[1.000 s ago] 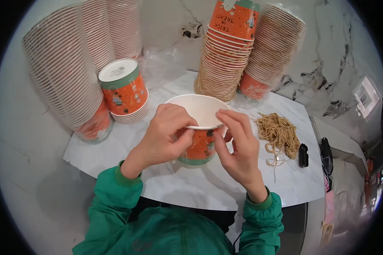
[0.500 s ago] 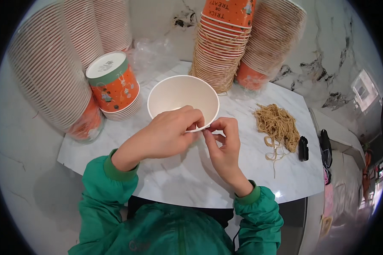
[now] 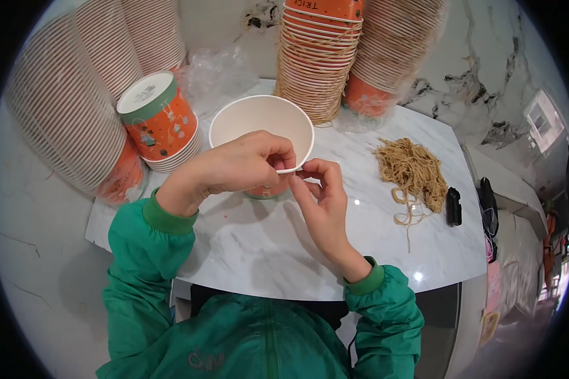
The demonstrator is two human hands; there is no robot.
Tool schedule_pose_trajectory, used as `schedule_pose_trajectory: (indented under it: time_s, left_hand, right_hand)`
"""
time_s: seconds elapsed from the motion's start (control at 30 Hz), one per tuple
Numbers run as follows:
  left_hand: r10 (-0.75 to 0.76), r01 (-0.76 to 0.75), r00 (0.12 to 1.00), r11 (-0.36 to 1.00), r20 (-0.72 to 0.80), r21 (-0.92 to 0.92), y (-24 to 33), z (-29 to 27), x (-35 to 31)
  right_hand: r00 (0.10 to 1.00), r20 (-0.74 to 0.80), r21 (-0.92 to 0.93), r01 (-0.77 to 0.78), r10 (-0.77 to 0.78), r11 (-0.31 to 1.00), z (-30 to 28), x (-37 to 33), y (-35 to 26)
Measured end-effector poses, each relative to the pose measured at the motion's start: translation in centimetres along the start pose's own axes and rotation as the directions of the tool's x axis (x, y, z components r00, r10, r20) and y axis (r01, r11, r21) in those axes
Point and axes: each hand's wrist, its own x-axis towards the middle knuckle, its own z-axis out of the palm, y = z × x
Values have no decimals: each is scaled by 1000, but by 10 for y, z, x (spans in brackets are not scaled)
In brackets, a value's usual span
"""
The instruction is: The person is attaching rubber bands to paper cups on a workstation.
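Note:
A paper bucket (image 3: 262,117), white inside and orange outside, stands in front of me with its mouth up. My left hand (image 3: 243,163) reaches over its near side, fingers curled inside the mouth and gripping the near rim. Close beside it, my right hand (image 3: 322,205) pinches thumb and forefinger together at the outer edge of the same rim. Whatever lies between those right fingertips is too small to make out. Beneath my left hand a bit of the bucket's orange lower wall shows.
Tall nested bucket stacks rise at left (image 3: 66,110), with a shorter upside-down stack (image 3: 164,123) beside them. Behind the bucket, one stack (image 3: 316,69) has tan strings hanging over its rims. A tan string heap (image 3: 414,170) and a small black tool (image 3: 453,206) lie right.
The view has shifted a little, and both hands stay at the near rim. More of the bucket's orange lower wall shows below my left hand than before.

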Motion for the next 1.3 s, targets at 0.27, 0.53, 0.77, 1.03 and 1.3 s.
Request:
schedule_pose_trajectory:
  time_s: [0.27, 0.53, 0.77, 1.03, 1.3]
  left_hand:
    - [53, -51, 998, 998, -26, 46, -5, 1, 0]
    - [77, -76, 995, 997, -63, 28, -5, 5, -2]
    - [83, -77, 993, 995, -82, 68, -8, 9, -1]
    - [629, -275, 745, 594, -223, 756, -13, 13, -27]
    - [629, -226, 746, 549, -219, 805, -45, -16, -51]
  right_hand:
    - [979, 73, 231, -202, 190, 952, -15, 8, 11]
    - [988, 1, 54, -157, 157, 986, -3, 4, 6]
    - [908, 47, 304, -410, 417, 860, -13, 15, 21]
    - [903, 51, 218, -426, 426, 878, -30, 22, 6]
    - [860, 121, 205, -510, 496, 835, -15, 18, 8]
